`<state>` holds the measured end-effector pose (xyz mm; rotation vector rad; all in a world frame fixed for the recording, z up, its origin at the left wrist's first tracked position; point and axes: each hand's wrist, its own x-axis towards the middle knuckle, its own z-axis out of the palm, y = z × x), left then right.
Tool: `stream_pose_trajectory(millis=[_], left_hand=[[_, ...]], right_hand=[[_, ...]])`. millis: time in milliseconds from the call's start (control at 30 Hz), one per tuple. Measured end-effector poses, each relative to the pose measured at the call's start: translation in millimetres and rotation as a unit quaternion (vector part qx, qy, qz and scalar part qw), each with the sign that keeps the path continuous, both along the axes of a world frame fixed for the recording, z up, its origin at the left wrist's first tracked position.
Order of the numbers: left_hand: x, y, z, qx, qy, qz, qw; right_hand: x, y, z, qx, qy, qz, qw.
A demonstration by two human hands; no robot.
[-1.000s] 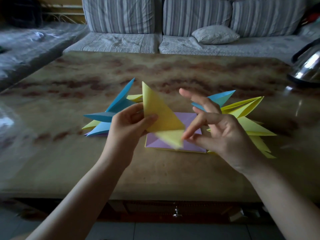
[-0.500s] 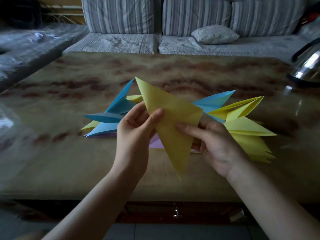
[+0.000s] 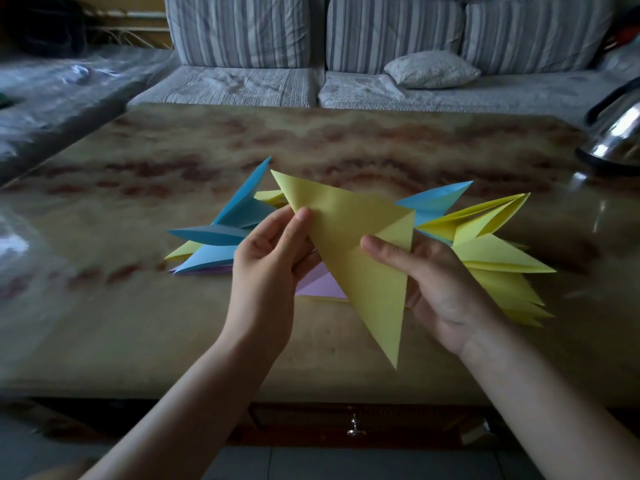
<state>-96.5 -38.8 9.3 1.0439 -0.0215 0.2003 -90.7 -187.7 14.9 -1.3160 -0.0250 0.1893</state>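
While the yellow triangle [image 3: 360, 258] was held up in the air over the bench [image 3: 138, 323], the left hand [image 3: 266, 271] pinched its upper left edge, thumb on the front and the other fingers [image 3: 268, 242] curled behind, probably to keep the long fold flat. The right hand [image 3: 440, 285] gripped the triangle from the other side. Its thumb pressed on the front just under a turned-over flap at the right corner, and the rest of that hand lay behind the paper. That hold looked meant to steady the flap for the next crease. The triangle's long point hung down toward the person, clear of the bench.

Under the triangle a purple sheet [image 3: 320, 284] lay flat on the brown marbled top. Left of the triangle sat a cluster of blue folded points [image 3: 221, 233], and right of it a pile of yellow folded points [image 3: 495, 258]. Both were likely finished pieces parked within easy reach. Far to the right of the triangle a steel kettle [image 3: 616, 136] stood at the bench edge. Beyond the triangle ran a striped grey sofa [image 3: 242, 32] with a pillow [image 3: 431, 69] on its seat. Below the triangle, a small metal pull [image 3: 354, 429] showed on the bench front. The room was dim.
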Motion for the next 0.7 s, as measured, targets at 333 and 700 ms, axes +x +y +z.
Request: stream_pose_trajectory(millis=[333, 700], left_hand=[[-3.2, -3.2, 2.3, 0.080, -0.012, 0.037, 0.996], [-1.7, 5.0, 4.8, 0.046, -0.008, 0.028, 0.999]], right_hand=[[-0.1, 3.2, -4.7, -0.036, -0.054, -0.079, 0.995], [-3.0, 4.1, 0.6, -0.056, -0.056, -0.078, 0.994]])
